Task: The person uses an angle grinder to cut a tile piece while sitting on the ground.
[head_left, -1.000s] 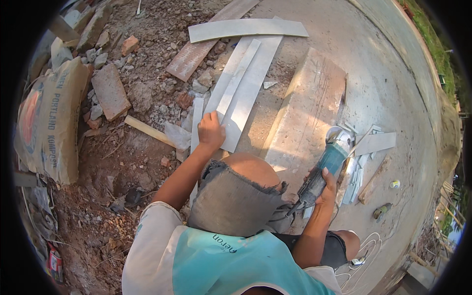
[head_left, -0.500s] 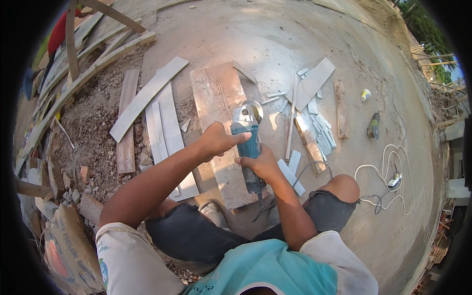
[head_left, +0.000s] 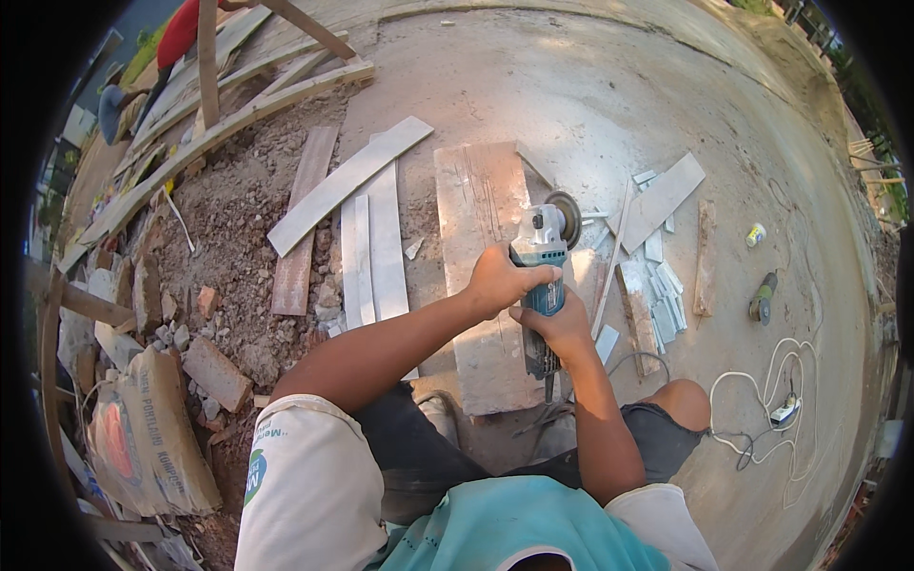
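Observation:
A teal and black angle grinder [head_left: 546, 255] with a silver head is held in both of my hands, its disc towards the far right and its cord end towards me. My left hand [head_left: 503, 283] is closed on the body just behind the head, thumb along the top. Closer to me, my right hand [head_left: 564, 328] grips the body from the right side. Beneath the tool lies a wide, worn board [head_left: 481, 214] with scored lines in its far part. The disc stands over the board's right side; whether it touches anything I cannot tell.
Pale strips [head_left: 383, 238] lie left of the board, by rubble [head_left: 238, 209]. To the right are cut offcuts [head_left: 666, 295], another grinder [head_left: 763, 299], a small can [head_left: 755, 234] and a coiled cable [head_left: 752, 390] with a socket block. A cement bag [head_left: 157, 433] rests at the left; people [head_left: 181, 38] work beyond a timber frame.
The whole view has swung left, so the scene sits further right, and a second person shows at the far left. The grinder stays in both hands, its disc now seen more from its face.

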`<act>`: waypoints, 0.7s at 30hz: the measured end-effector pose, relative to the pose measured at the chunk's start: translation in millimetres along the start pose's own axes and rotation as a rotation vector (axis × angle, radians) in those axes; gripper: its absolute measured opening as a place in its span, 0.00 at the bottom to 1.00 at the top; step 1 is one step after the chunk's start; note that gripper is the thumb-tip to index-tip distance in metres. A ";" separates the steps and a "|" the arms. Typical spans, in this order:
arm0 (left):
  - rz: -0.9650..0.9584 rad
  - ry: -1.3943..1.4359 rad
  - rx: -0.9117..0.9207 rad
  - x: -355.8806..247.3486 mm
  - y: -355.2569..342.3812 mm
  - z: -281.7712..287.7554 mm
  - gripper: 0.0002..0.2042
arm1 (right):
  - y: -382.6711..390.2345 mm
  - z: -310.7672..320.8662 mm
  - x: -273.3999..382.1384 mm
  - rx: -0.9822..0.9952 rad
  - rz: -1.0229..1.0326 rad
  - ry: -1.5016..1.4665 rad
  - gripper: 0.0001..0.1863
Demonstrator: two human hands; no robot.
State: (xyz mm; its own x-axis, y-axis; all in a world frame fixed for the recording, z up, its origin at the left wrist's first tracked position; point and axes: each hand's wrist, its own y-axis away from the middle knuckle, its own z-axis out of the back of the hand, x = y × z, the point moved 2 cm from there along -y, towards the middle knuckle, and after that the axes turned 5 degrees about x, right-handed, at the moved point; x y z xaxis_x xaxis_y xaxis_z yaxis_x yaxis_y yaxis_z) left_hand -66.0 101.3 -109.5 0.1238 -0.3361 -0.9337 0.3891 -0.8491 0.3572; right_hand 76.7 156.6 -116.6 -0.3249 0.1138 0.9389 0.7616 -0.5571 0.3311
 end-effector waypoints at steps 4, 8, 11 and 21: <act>-0.104 -0.064 -0.113 -11.8 -5.4 -4.5 0.26 | -7.6 14.5 8.6 0.122 -0.050 -0.147 0.22; -0.221 -0.040 -0.066 -36.6 -5.9 -7.2 0.28 | -11.6 29.0 31.1 0.147 -0.016 -0.024 0.19; -0.181 -0.191 0.086 -66.0 1.5 8.6 0.32 | -9.4 44.0 42.6 0.131 -0.003 -0.003 0.18; 0.294 -0.470 -0.707 87.6 220.4 209.5 0.20 | -10.9 94.2 6.7 -0.067 -0.034 -0.110 0.20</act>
State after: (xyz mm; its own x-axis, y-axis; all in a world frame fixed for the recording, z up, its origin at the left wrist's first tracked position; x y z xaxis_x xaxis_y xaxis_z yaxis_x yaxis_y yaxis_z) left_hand -160.6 -200.7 -107.2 -0.0194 -0.7643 -0.6446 0.8910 -0.3057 0.3356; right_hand 119.1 240.9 -105.1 -0.2836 0.2214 0.9330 0.7109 -0.6045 0.3595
